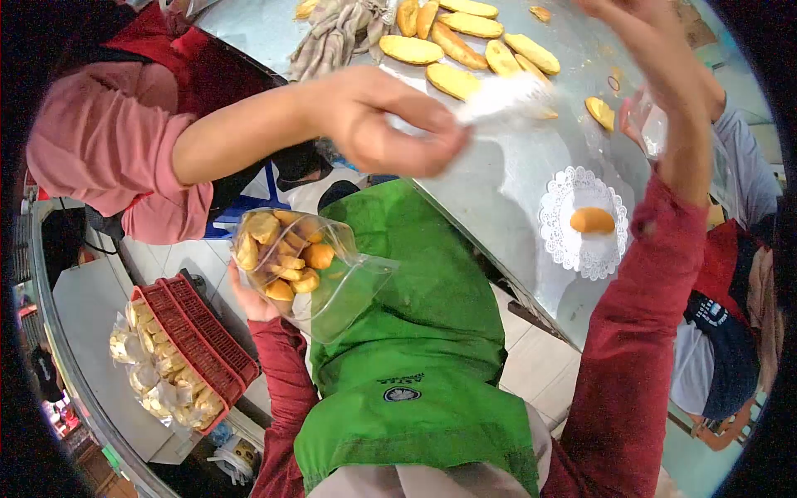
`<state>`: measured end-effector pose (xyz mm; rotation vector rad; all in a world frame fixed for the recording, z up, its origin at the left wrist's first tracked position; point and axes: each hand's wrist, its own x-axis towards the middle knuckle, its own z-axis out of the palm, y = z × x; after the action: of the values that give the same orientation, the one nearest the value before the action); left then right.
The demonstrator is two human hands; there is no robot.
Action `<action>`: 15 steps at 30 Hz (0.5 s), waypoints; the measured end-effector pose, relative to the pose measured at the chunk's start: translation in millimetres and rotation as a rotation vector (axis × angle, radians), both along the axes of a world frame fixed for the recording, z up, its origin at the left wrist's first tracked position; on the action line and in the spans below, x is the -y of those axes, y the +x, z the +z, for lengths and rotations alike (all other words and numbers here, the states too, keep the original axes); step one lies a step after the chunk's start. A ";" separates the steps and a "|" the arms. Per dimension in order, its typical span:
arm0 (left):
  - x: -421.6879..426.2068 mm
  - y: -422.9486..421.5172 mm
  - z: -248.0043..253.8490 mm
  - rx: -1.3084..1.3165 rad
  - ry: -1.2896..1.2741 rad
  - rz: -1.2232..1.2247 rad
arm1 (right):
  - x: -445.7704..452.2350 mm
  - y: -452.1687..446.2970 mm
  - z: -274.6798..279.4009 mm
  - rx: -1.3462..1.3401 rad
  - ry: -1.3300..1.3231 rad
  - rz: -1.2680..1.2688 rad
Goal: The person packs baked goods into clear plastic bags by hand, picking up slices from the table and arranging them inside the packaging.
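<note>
My left hand [250, 294] is closed around the side of a clear plastic bag [328, 311], held low by the green apron. Several golden-brown bread pieces [285, 253] fill the bag, and its mouth flares toward the right. My right arm stretches up across the metal table, so my right hand [635, 10] is at the top edge, partly cut off; its fingers cannot be read. Below that arm lies a white lace doily [558, 249] with one small brown bread piece [593, 220] on it.
Several long yellow bread slices [471, 25] lie on the metal table [515, 178] beside a striped cloth [336, 37]. A co-worker's hand [390, 124] crosses above with a blurred white thing [508, 100]. Packed bags [162, 365] rest by a red basket [199, 332].
</note>
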<state>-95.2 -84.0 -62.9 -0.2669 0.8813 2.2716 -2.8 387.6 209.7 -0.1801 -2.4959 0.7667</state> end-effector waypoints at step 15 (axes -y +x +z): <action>-35.9 15.0 40.2 -0.052 0.004 0.084 | -2.5 -62.2 -127.8 0.347 0.275 -0.067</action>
<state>-80.2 -48.1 -22.7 -0.2486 0.9069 2.3674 -65.0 390.1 81.9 -0.3194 -2.8729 0.3817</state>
